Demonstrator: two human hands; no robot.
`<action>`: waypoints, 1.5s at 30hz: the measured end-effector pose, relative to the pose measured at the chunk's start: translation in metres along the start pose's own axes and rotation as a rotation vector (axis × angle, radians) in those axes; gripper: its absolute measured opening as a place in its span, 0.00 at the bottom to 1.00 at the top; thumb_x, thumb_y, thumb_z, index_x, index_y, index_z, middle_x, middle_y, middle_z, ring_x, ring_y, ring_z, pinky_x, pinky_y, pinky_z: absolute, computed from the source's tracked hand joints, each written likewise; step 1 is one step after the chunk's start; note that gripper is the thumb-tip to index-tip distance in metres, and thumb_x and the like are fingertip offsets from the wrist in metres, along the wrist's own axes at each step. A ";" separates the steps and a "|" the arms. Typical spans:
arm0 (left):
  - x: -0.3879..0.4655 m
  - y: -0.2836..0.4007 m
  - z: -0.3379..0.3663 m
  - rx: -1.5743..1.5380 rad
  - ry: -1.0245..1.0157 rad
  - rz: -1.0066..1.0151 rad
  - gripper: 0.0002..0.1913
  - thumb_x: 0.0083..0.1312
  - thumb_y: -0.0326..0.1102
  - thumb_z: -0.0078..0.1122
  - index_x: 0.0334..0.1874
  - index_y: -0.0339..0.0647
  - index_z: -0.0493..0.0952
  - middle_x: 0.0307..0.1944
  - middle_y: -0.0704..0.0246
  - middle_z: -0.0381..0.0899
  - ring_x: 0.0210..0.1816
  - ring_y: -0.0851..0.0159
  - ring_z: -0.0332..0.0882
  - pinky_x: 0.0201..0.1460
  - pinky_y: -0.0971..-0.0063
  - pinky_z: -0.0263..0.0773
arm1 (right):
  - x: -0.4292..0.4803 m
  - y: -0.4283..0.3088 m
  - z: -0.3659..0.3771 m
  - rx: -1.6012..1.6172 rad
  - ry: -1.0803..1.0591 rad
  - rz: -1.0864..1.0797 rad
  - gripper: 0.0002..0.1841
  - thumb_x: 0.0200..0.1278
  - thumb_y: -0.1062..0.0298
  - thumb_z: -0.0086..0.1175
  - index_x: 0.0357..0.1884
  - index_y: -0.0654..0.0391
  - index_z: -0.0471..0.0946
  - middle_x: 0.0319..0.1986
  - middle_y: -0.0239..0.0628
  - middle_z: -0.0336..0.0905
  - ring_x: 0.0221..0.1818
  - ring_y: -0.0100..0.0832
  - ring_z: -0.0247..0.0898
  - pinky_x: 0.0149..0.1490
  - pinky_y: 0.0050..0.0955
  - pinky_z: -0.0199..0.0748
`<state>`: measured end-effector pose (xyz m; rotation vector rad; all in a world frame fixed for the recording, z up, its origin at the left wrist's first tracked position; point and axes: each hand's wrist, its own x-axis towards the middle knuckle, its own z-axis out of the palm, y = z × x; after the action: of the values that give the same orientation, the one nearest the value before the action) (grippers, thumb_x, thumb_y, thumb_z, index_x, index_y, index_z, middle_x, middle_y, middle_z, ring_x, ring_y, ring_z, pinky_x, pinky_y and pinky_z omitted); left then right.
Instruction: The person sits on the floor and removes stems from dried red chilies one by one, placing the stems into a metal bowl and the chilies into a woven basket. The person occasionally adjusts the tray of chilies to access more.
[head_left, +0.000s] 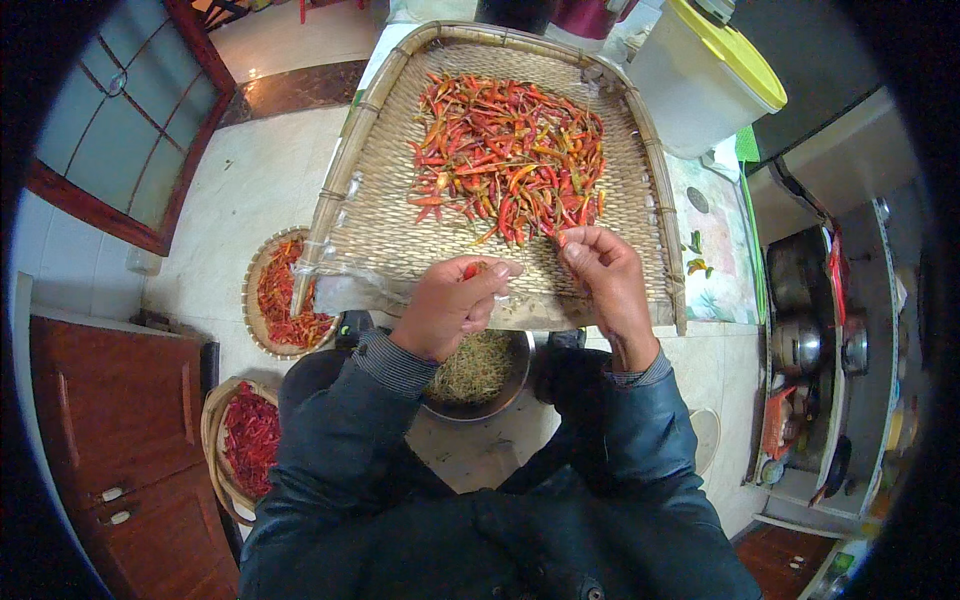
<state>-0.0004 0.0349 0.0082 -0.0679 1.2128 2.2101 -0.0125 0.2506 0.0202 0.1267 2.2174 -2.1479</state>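
Note:
A woven bamboo winnowing tray (375, 202) lies before me, its open side towards me. Across its middle spreads a pile of red and orange chili peppers (510, 157). My left hand (450, 307) is over the tray's near edge, its fingers curled around a red chili pepper (472, 270). At the near right of the pile, my right hand (609, 266) pinches the tip of another chili (561, 238) between thumb and forefinger. Below the tray, between my legs, a round metal basin (519, 379) holds a heap of thin greenish stems (471, 369).
On the floor to the left stand a round basket (249, 289) of orange-red chilies and another basket (213, 427) of dark red ones. A white bucket (679, 90) with a yellow lid is at the back right. Shelves with metal pots (796, 349) line the right.

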 end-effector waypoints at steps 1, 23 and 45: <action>0.001 -0.001 0.003 0.023 0.029 0.009 0.13 0.74 0.37 0.52 0.50 0.33 0.73 0.21 0.79 0.63 0.20 0.82 0.58 0.19 0.86 0.55 | -0.004 -0.002 0.005 0.021 -0.014 -0.001 0.06 0.67 0.73 0.58 0.43 0.63 0.80 0.31 0.25 0.78 0.31 0.16 0.69 0.38 0.19 0.69; 0.000 -0.006 -0.003 0.071 -0.232 -0.147 0.11 0.75 0.38 0.50 0.37 0.38 0.72 0.26 0.73 0.71 0.17 0.81 0.57 0.17 0.85 0.53 | -0.031 0.011 0.028 -0.015 -0.237 -0.142 0.05 0.67 0.72 0.57 0.35 0.63 0.79 0.28 0.28 0.78 0.30 0.16 0.68 0.35 0.19 0.66; -0.001 0.012 -0.032 -0.268 -0.069 0.010 0.13 0.76 0.46 0.46 0.40 0.45 0.70 0.24 0.76 0.65 0.21 0.76 0.60 0.21 0.84 0.55 | -0.016 0.009 0.008 -1.094 0.196 -0.368 0.10 0.55 0.63 0.66 0.32 0.60 0.82 0.28 0.46 0.78 0.31 0.46 0.78 0.35 0.39 0.74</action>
<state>-0.0136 0.0052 -0.0009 -0.0924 0.8761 2.3513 0.0045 0.2426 0.0129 -0.1371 3.3506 -0.7264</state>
